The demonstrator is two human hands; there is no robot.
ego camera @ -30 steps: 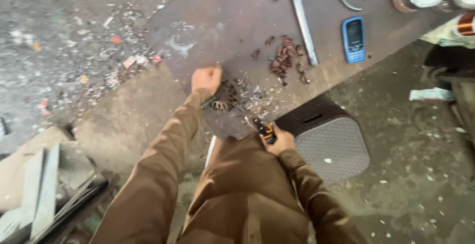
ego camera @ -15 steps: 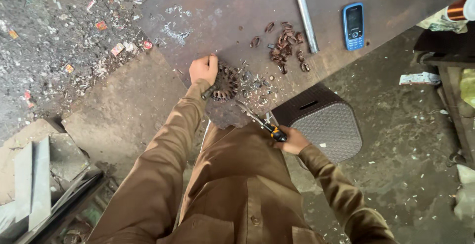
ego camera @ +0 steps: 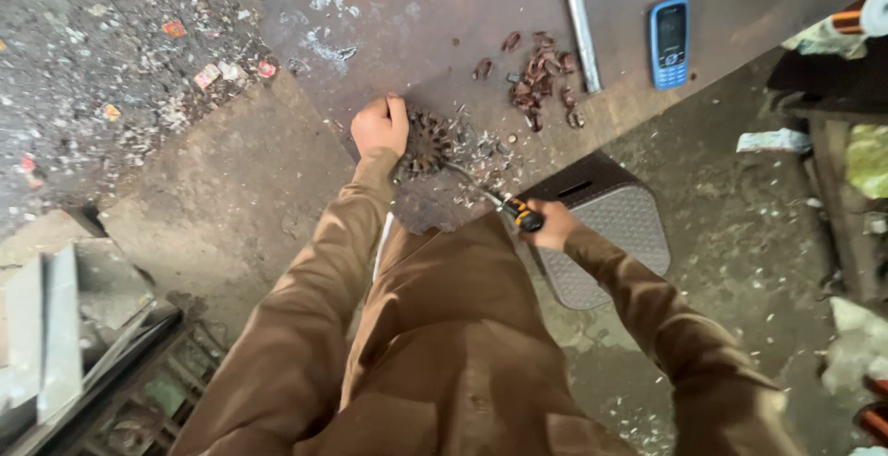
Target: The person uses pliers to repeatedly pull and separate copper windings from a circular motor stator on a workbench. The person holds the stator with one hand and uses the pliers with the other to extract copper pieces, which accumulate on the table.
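My left hand (ego camera: 379, 126) is closed and pressed against a round, dark toothed metal part (ego camera: 428, 142) lying on the rusty metal sheet (ego camera: 407, 21). My right hand (ego camera: 552, 225) grips the orange-and-black handle of a screwdriver (ego camera: 507, 204). Its shaft runs up and to the left, and its tip reaches the toothed part. Small metal scraps (ego camera: 481, 151) lie scattered around the part. Both arms wear brown sleeves.
A pile of reddish-brown scrap pieces (ego camera: 538, 77) lies on the sheet, beside a long metal bar (ego camera: 579, 21) and a blue mobile phone (ego camera: 669, 42). A grey plastic stool (ego camera: 615, 234) stands by my right hand. Grey metal plates (ego camera: 55, 317) lie at lower left.
My right hand with the screwdriver has drawn a little outward to the right, with its tip staying at the toothed part. My left hand keeps holding the part.
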